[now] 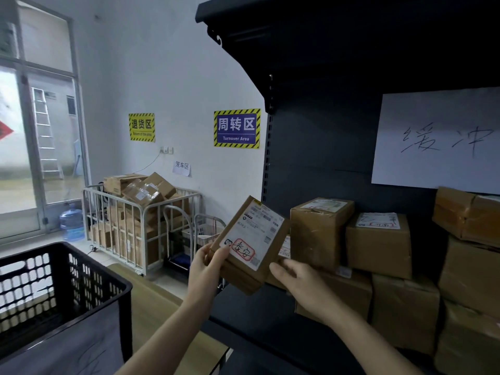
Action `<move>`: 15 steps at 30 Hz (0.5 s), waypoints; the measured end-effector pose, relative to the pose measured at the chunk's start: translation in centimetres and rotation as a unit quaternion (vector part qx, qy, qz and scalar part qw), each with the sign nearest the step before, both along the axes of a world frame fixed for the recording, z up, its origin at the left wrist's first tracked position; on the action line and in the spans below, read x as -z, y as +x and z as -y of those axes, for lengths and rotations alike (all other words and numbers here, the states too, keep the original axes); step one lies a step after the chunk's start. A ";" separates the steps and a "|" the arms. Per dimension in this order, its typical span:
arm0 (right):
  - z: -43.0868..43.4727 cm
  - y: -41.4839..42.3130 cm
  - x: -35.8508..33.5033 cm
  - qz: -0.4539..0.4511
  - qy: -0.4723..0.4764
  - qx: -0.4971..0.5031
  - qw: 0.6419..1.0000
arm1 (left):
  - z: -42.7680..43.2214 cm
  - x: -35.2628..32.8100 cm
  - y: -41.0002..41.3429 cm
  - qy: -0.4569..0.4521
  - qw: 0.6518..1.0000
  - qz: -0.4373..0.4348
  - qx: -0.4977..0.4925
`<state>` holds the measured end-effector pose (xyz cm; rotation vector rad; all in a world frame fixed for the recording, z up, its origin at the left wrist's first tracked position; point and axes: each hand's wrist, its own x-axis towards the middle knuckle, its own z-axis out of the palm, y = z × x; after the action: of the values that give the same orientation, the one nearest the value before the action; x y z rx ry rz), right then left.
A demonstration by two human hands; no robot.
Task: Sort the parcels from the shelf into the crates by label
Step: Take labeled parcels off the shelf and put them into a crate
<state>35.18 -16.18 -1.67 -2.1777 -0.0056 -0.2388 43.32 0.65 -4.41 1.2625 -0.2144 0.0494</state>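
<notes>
- The left hand (208, 266) grips a small brown parcel (244, 277) by its lower left corner. The thumb lies on the front and the fingers are curled behind.
- The parcel is tilted in the air in front of the shelf (259, 315). Its white label (253, 234) faces the camera, with a red-framed handwritten mark just beside the left thumb tip.
- The right hand (300, 285) is at the parcel's lower right edge, back of the hand up. Its fingertips are hidden, so I cannot tell whether it grips or only touches.
- The other parcels (378, 247) are stacked on the shelf, just behind and to the right of the right hand's fingers.
- A black crate (81, 277) stands well to the left of the left hand, lower down.
</notes>
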 end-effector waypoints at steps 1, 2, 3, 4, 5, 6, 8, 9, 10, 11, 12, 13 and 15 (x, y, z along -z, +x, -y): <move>-0.4 0.0 0.1 -0.003 0.018 -0.012 1.000 | 0.0 0.4 -0.3 -0.003 1.000 -0.003 0.009; -0.7 0.1 0.2 0.000 0.028 -0.015 0.999 | -0.1 0.8 -0.7 -0.002 1.000 -0.007 0.018; -0.9 0.2 0.3 0.007 0.028 -0.012 1.000 | -0.2 1.2 -1.0 0.011 0.999 -0.004 0.030; -1.0 0.3 0.5 0.016 0.019 -0.005 1.000 | -0.4 1.5 -1.2 0.032 0.999 0.004 0.041; -1.1 0.5 0.7 0.025 0.007 0.001 1.000 | -0.6 1.7 -1.4 0.062 0.997 0.016 0.051; -1.1 0.5 0.9 0.032 -0.003 0.006 0.999 | -0.8 1.9 -1.6 0.089 0.994 0.024 0.060; -1.1 0.8 1.4 0.043 -0.017 0.017 0.999 | -1.2 2.3 -1.7 0.141 0.986 0.039 0.078; -1.1 0.9 1.6 0.048 -0.024 0.024 0.998 | -1.4 2.5 -1.7 0.166 0.981 0.047 0.085; -1.0 1.1 1.9 0.054 -0.029 0.031 0.998 | -1.5 2.6 -1.7 0.185 0.977 0.054 0.090; -0.9 1.3 2.2 0.056 -0.034 0.037 0.997 | -1.5 2.6 -1.6 0.199 0.974 0.059 0.091; -0.8 1.5 2.5 0.057 -0.037 0.042 0.997 | -1.5 2.7 -1.5 0.209 0.972 0.064 0.089; -0.8 1.7 2.7 0.058 -0.040 0.046 0.996 | -1.5 2.7 -1.3 0.220 0.970 0.068 0.083; -0.8 2.1 3.3 0.055 -0.043 0.052 0.996 | -1.4 2.7 -0.9 0.240 0.966 0.070 0.071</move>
<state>37.29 -15.40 -4.96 -2.2511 0.0361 -0.4261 42.47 2.06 -7.13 1.7251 -0.4577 -0.0393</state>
